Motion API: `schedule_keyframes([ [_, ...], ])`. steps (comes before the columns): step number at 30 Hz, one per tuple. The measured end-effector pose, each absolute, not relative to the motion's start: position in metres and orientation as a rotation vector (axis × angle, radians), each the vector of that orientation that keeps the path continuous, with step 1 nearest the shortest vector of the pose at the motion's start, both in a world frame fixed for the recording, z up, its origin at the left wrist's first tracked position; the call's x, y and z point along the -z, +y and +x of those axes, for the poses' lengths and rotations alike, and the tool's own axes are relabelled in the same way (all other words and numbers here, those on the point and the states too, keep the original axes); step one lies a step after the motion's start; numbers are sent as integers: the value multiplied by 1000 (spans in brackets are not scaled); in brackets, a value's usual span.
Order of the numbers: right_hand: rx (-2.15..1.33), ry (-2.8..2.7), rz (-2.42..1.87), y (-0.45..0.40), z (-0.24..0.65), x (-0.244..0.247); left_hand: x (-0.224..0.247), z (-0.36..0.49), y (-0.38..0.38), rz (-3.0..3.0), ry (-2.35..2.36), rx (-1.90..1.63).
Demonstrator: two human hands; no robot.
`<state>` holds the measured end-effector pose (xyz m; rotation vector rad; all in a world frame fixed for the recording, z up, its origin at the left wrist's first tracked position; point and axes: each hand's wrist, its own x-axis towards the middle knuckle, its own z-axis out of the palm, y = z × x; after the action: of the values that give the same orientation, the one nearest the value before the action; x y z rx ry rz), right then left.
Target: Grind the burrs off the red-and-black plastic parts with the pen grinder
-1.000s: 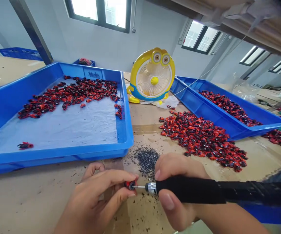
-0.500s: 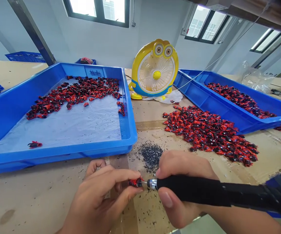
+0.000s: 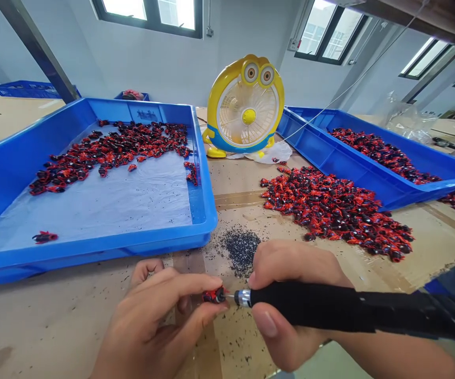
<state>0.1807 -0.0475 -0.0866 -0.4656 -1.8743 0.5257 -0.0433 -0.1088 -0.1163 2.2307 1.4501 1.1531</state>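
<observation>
My left hand (image 3: 160, 316) pinches a small red-and-black plastic figure piece (image 3: 214, 296) between thumb and index finger. My right hand (image 3: 290, 295) grips a thick black rotary tool handpiece (image 3: 310, 308) with a silver collet and a thin metal bit. The bit's tip points left and meets, or nearly meets, the dark end of the piece; contact is hard to tell. A heap of black shavings (image 3: 241, 250) lies on the cardboard-covered table just beyond the hands.
On the left, a blue tray (image 3: 207, 210) holds many similar pieces on a white sheet. A loose pile of pieces (image 3: 334, 210) lies to the right, before another blue tray (image 3: 342, 150). A yellow fan (image 3: 248, 117) stands at the back.
The view has shifted slightly, so the scene sits a little further left. Within my left fingers the piece is turned a bit. Both grips are unchanged.
</observation>
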Motion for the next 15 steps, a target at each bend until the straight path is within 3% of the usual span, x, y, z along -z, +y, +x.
schedule_keyframes([
  [15, -549, -1951, -490, -46, 190, 85, 112, -40, -109, 2168, 1451, -1156],
])
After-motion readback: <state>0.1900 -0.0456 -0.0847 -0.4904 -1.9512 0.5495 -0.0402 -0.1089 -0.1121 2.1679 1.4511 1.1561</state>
